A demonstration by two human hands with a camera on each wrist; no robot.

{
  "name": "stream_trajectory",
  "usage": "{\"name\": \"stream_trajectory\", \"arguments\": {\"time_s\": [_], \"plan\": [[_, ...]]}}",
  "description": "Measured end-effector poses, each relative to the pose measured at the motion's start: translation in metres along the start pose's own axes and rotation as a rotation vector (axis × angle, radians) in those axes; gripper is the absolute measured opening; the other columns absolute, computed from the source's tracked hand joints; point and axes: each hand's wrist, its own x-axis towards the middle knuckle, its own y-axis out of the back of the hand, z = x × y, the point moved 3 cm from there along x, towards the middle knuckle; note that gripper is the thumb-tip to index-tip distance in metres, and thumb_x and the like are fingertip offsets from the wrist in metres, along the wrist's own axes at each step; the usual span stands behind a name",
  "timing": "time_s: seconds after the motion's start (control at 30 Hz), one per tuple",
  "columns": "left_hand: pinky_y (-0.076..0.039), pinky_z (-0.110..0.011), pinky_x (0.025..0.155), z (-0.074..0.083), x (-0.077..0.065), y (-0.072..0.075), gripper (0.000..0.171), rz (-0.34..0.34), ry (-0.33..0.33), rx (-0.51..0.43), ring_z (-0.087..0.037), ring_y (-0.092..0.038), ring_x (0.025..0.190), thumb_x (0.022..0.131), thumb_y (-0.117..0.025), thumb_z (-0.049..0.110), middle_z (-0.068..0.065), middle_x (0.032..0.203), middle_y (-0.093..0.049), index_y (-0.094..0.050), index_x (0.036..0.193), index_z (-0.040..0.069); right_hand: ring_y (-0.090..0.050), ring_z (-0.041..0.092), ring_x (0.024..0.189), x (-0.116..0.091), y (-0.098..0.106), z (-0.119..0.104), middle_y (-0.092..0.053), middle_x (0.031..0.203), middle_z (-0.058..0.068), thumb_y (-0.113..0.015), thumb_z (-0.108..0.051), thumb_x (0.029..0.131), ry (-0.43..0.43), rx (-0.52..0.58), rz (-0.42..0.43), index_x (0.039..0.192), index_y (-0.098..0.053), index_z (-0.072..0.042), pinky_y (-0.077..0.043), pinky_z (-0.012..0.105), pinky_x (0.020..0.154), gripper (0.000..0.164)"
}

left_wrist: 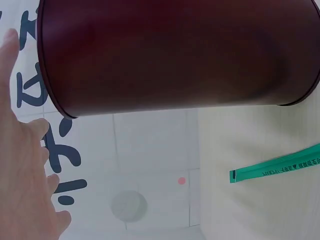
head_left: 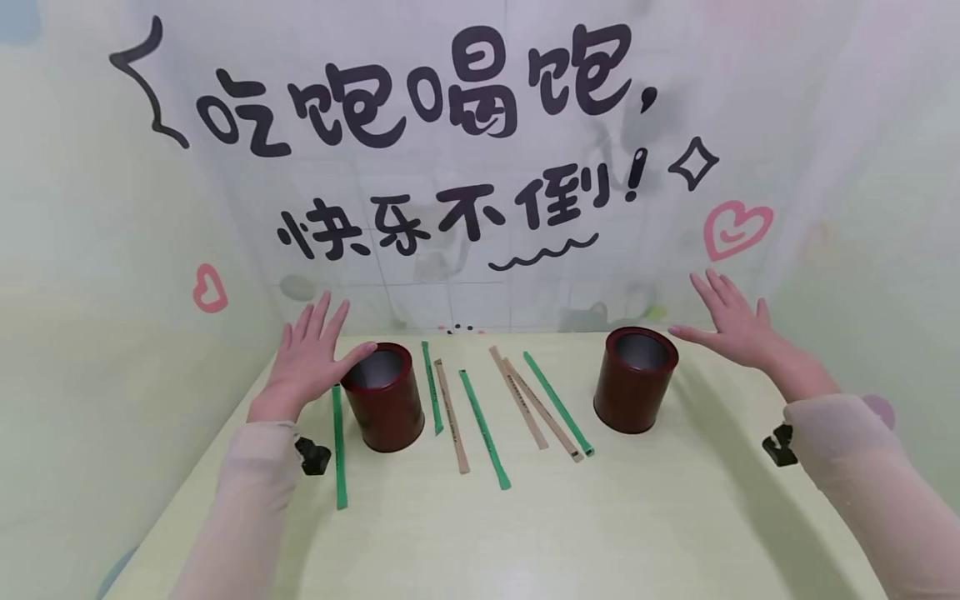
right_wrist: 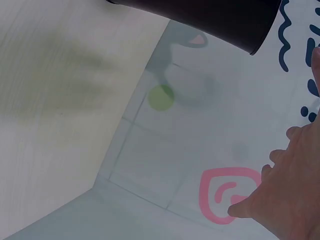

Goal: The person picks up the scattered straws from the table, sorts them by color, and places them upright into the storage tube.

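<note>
Two dark red, open-topped cylindrical cans stand upright on the table. The left can [head_left: 386, 408] has my left hand [head_left: 307, 354] beside it, fingers spread and straight, the thumb overlapping its rim in the head view. In the left wrist view the same can [left_wrist: 175, 55] fills the top. My right hand [head_left: 738, 329] is spread open to the right of the right can [head_left: 633, 387], its thumb tip close to the rim. Between the cans lie several slim paper sticks, including a green one [head_left: 483, 429] and a brown one [head_left: 452, 417]. Neither hand grips anything.
Another green stick [head_left: 340, 450] lies left of the left can. A wall sheet [head_left: 465, 300] with black characters and pink hearts rises behind the pale table [head_left: 525, 542]. Side walls close in on both sides. Each wrist carries a small black device [head_left: 312, 457].
</note>
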Motion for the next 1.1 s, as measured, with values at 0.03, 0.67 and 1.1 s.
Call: {"name": "stream_trajectory", "arguments": {"time_s": [0.03, 0.67, 1.1], "plan": [[0.001, -0.070, 0.120, -0.001, 0.000, 0.000, 0.095, 0.000, 0.003, -0.002, -0.046, 0.001, 0.153, 0.093, -0.038, 0.075, -0.013, 0.169, 0.009, -0.005, 0.162, 0.018, 0.009, 0.045, 0.153, 0.000, 0.000, -0.001, 0.007, 0.166, 0.023, -0.055, -0.058, 0.094, 0.002, 0.000, 0.001, 0.161, 0.002, -0.012, 0.008, 0.084, 0.106, 0.099], [-0.002, -0.070, 0.119, -0.017, -0.015, 0.003, 0.092, 0.005, 0.031, -0.039, -0.050, -0.003, 0.151, 0.096, -0.036, 0.070, -0.021, 0.167, -0.001, -0.009, 0.161, 0.012, 0.008, 0.046, 0.153, 0.000, -0.003, -0.007, 0.003, 0.166, 0.024, -0.061, -0.050, 0.094, 0.071, 0.073, 0.004, 0.161, -0.004, -0.011, 0.002, 0.082, 0.109, 0.097], [-0.017, -0.070, 0.117, -0.035, -0.031, -0.001, 0.086, -0.051, 0.078, -0.143, -0.050, -0.011, 0.150, 0.100, -0.034, 0.065, -0.025, 0.166, -0.006, -0.006, 0.161, 0.011, -0.004, 0.049, 0.151, -0.004, -0.012, -0.011, -0.006, 0.165, 0.027, -0.068, -0.043, 0.091, 0.124, 0.176, -0.026, 0.160, -0.013, -0.009, -0.014, 0.076, 0.113, 0.094]]}}
